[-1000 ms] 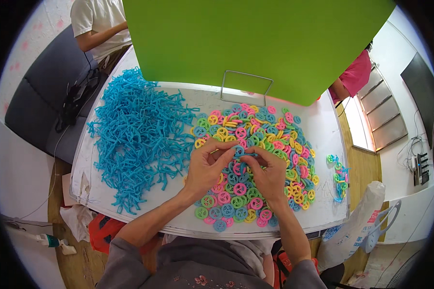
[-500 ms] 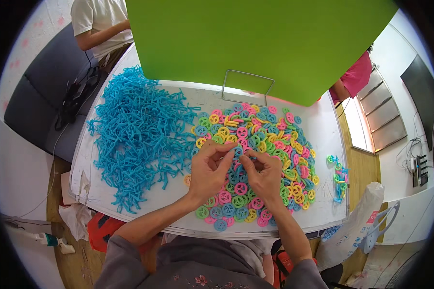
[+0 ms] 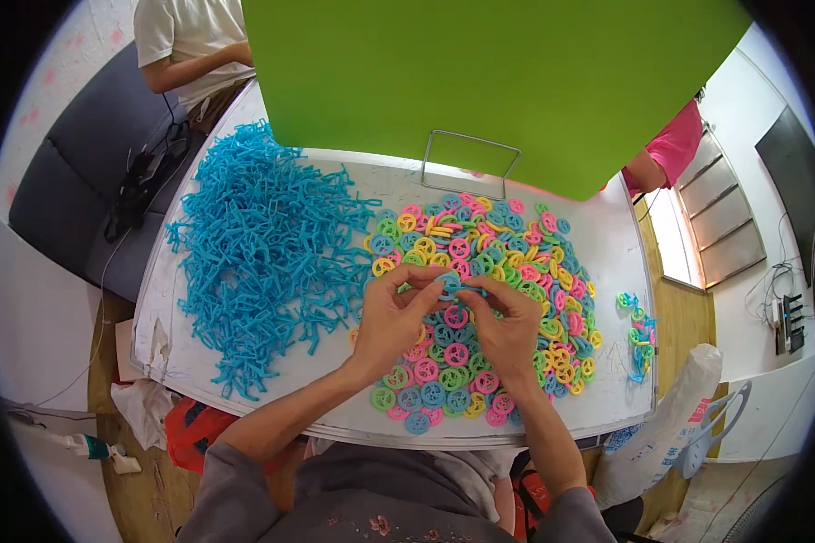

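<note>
Over a pile of small spoked plastic wheels (image 3: 457, 353) in pink, green, yellow and blue, both my hands meet. Between thumb and fingers, my left hand (image 3: 391, 312) pinches a blue spoked wheel (image 3: 447, 285). My right hand (image 3: 509, 333) is closed in a pinch at the wheel's right side, on a thin blue plastic piece (image 3: 473, 291) mostly covered by the fingertips. Whether this piece is joined to the wheel I cannot tell. Left of my hands lies a large heap of blue branching plastic pieces (image 3: 262, 244).
A small group of wheels joined with blue pieces (image 3: 641, 335) lies near the right edge of the white table (image 3: 597, 244). At the back stand a large green panel (image 3: 489, 81) and a wire stand (image 3: 471, 163). Two people sit beyond the table, left and right.
My fingertips have spread a little apart, the right hand shifting right, and more of the blue wheel shows between them. The piles look the same.
</note>
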Demonstrator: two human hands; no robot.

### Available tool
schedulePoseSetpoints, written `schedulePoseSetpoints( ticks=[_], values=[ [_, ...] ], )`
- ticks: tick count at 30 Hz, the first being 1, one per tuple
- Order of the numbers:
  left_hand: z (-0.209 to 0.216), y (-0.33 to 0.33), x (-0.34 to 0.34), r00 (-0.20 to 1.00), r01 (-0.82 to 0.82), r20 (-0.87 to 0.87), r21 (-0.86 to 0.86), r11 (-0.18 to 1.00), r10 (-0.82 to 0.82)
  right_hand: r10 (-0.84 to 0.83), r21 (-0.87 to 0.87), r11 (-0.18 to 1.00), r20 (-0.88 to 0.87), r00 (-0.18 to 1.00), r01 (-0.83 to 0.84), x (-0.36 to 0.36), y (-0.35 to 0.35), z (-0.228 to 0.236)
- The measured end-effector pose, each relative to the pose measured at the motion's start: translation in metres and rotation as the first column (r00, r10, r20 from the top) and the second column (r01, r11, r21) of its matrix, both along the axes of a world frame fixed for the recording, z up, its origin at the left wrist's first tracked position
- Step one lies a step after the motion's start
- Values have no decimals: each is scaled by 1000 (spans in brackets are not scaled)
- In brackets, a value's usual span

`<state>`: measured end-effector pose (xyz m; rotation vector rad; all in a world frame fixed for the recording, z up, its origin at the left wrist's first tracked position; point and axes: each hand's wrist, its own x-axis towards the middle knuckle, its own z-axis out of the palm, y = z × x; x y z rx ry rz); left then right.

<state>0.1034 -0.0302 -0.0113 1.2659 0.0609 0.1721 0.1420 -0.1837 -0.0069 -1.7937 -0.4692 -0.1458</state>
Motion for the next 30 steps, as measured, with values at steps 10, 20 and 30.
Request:
schedulePoseSetpoints(
  ticks=[10,20,30],
  values=[
    [4,1,1,991,15,127,152,988,-35,36,29,999,15,999,-37,0,-3,12],
    [-2,8,11,991,136,-2,149,980,-137,502,391,840,-297,813,-376,11,-20,18],
    [-12,-6,1,923,-128,282,865,485,-261,23,-181,984,76,997,-9,20,-32,18]
  ],
)
